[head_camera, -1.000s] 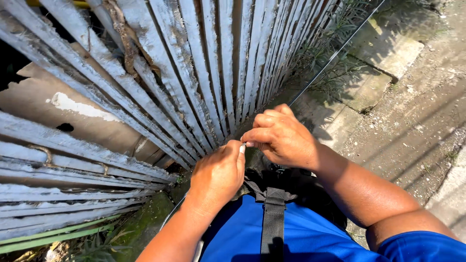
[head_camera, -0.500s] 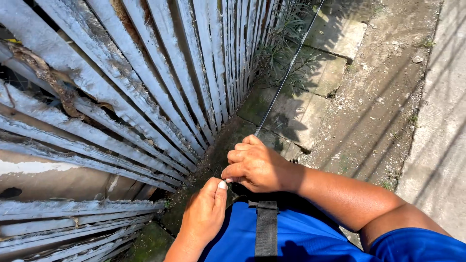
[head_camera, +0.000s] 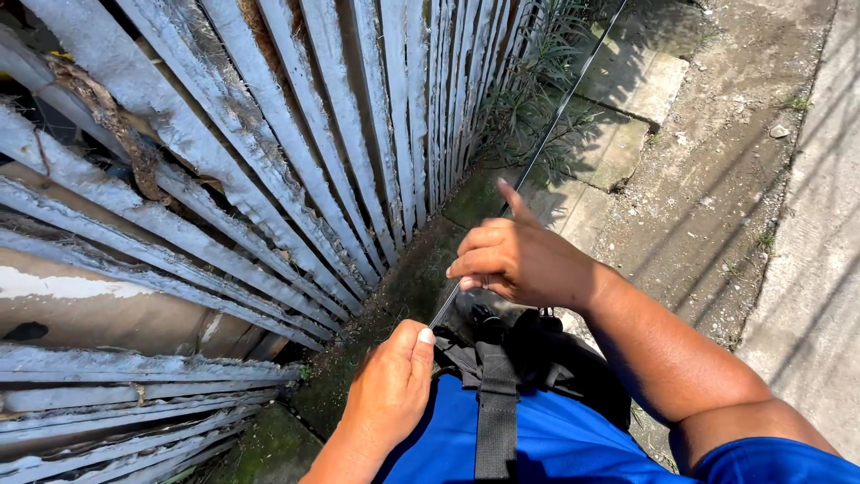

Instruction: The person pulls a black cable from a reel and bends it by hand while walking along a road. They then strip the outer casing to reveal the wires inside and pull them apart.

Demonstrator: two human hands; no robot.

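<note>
Both hands are pinching a thin, taut wire (head_camera: pixel 537 152): left hand (head_camera: pixel 390 394) near, right hand (head_camera: pixel 520 260) farther, beside weathered grey fence slats (head_camera: pixel 358 134).

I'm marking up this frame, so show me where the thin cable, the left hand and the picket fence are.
thin cable (head_camera: pixel 555 116), head view, on its taut stretch above the hands.
left hand (head_camera: pixel 390 390), head view, back of the hand.
picket fence (head_camera: pixel 358 108), head view, a weathered grey slat.

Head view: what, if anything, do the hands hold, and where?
Both hands hold a thin dark cable: left hand pinches its near end, right hand grips it just beyond.
</note>
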